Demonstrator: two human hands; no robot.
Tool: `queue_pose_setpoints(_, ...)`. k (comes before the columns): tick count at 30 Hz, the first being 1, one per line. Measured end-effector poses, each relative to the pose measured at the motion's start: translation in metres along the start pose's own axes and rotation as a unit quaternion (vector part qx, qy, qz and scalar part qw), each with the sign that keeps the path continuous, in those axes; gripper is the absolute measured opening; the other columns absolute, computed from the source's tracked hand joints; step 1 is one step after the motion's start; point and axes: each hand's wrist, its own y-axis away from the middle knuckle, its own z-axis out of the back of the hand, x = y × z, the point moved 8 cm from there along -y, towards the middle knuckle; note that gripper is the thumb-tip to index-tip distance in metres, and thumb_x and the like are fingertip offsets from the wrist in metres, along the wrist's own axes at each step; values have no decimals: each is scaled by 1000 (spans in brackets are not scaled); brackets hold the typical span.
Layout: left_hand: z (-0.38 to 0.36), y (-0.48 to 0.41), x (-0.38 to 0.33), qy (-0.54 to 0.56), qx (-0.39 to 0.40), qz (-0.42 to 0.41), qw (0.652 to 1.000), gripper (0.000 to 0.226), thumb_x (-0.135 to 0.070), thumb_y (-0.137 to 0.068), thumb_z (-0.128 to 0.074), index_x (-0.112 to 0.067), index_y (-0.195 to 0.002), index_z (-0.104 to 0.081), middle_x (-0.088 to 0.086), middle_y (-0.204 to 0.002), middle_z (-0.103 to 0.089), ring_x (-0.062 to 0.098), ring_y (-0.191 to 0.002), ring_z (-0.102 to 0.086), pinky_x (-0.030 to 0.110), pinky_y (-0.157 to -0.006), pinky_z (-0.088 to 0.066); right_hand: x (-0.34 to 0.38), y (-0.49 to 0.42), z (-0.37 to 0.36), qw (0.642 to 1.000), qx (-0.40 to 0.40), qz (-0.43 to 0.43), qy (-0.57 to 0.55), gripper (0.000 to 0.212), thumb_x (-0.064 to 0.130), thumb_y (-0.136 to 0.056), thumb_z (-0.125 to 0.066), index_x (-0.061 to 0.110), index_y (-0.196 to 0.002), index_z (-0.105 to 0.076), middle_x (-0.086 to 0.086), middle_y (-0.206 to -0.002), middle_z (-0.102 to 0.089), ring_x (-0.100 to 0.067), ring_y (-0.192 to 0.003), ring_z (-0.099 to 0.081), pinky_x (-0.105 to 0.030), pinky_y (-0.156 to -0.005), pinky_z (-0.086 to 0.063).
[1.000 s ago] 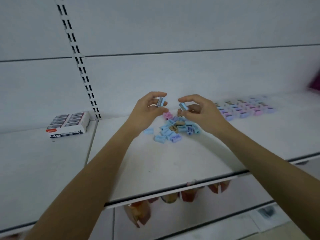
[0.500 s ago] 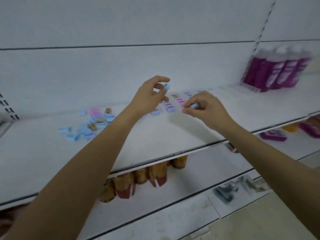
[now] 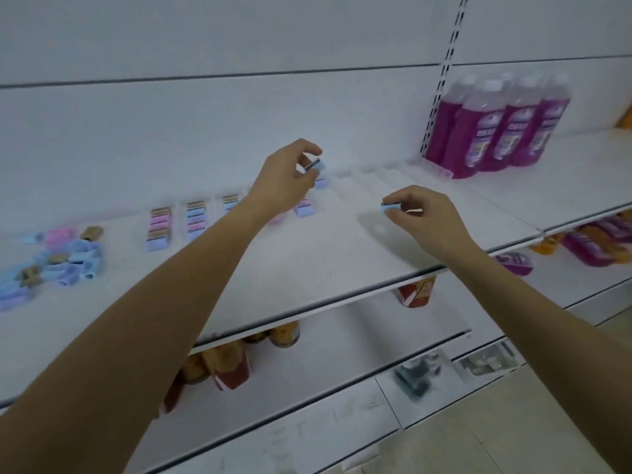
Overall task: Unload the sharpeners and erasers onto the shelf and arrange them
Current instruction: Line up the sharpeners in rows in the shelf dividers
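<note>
1. Several short columns of sharpeners are already laid out in rows toward the back of the shelf, so the arranging is judged to be partly done.
2. A loose heap of sharpeners, blue, pink and brown, is left unsorted at the left end of the shelf; a good share of the work is judged to remain.
3. No erasers can be made out with certainty on this stretch of shelf, so that half of the task cannot be assessed.
4. The left hand is raised above the far end of the rows, its forearm stretched diagonally across the shelf. A blue sharpener is pinched between its thumb and fingertips, held clear of the surface, just above a single piece already set down.
5. The right hand is held lower, near the bare part of the shelf to the right of the rows, with the wrist bent down. A second blue sharpener is pinched at its fingertips, close to the surface; whether it touches cannot be told.
6. Purple bottles are seen standing on the neighbouring shelf section, well apart from the work.
</note>
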Motion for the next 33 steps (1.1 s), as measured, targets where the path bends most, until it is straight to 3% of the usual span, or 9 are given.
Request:
queue_pose_setpoints(2,-3,-16,1,-21,-3,-10,1000,26,-17,-89,-58,-14,-114,-56,-1,-97,-55,11,-70,-56,1,-56,-38,-11,-13,5,1000,-9,-8,-3,6,16,-85,-64,22,-87,-64,20,-87,-60,-4,-78,-57,-3,-63,-41)
queue_pose_setpoints(6,-11,-51,8,-49,-11,-20,999,21,-13,-86,-61,-7,-106,-62,3,-103,-64,10,-82,-55,-4,-62,-34,-31,-44,9,1000,-13,-26,-10,5,20,-84,-65,19,-88,-62,12,-91,-64,-5,-74,-61,-5,-50,-36)
queue_pose_setpoints(15,-52,-96,23,-104,32,-2,994,19,-9,-85,-61,-6,-104,-64,8,-107,-66,10,-86,-56,-3,-63,-34,-55,-120,9,1000,9,16,0,12,13,-84,-65,21,-91,-58,7,-94,-61,-11,-78,-61,-5,-58,-41)
queue_pose_setpoints(20,-76,-107,22,-164,48,12,985,17,-8,-83,-60,-5,-99,-64,10,-102,-65,20,-91,-60,12,-72,-38,-57,-166,-5,987,81,101,91,12,10,-85,-62,13,-97,-61,-2,-102,-57,-12,-81,-58,-1,-65,-38)
queue_pose_setpoints(22,-87,-108,23,-195,61,33,978,17,-8,-83,-60,-5,-100,-63,10,-103,-64,23,-95,-59,23,-83,-43,-59,-179,-17,974,129,133,128,15,10,-85,-61,9,-101,-62,-4,-103,-57,-14,-85,-56,-7,-73,-41)
queue_pose_setpoints(23,-92,-109,23,-211,63,43,975,17,-9,-83,-59,-6,-100,-62,10,-104,-62,23,-96,-58,29,-86,-45,-61,-184,-24,965,156,147,152,17,10,-85,-60,10,-102,-62,-5,-104,-58,-17,-89,-56,-17,-80,-45)
queue_pose_setpoints(25,-98,-109,23,-243,57,60,966,17,-12,-84,-58,-9,-101,-61,8,-105,-60,23,-100,-56,34,-87,-45,-66,-190,-36,944,200,171,197,18,12,-84,-60,12,-102,-62,-6,-105,-59,-21,-96,-56,-37,-86,-46)
queue_pose_setpoints(26,-101,-109,23,-263,53,67,961,16,-14,-85,-58,-11,-101,-60,6,-106,-60,22,-101,-54,34,-86,-45,-68,-192,-40,936,215,178,212,18,12,-83,-60,13,-101,-61,-6,-104,-60,-22,-97,-56,-40,-86,-46)
queue_pose_setpoints(33,-112,-103,22,-390,57,74,916,17,-18,-88,-52,-16,-103,-59,1,-112,-59,21,-108,-48,32,-83,-38,-75,-191,-58,906,257,221,254,12,15,-81,-62,14,-93,-63,-5,-103,-63,-23,-101,-51,-30,-79,-39)
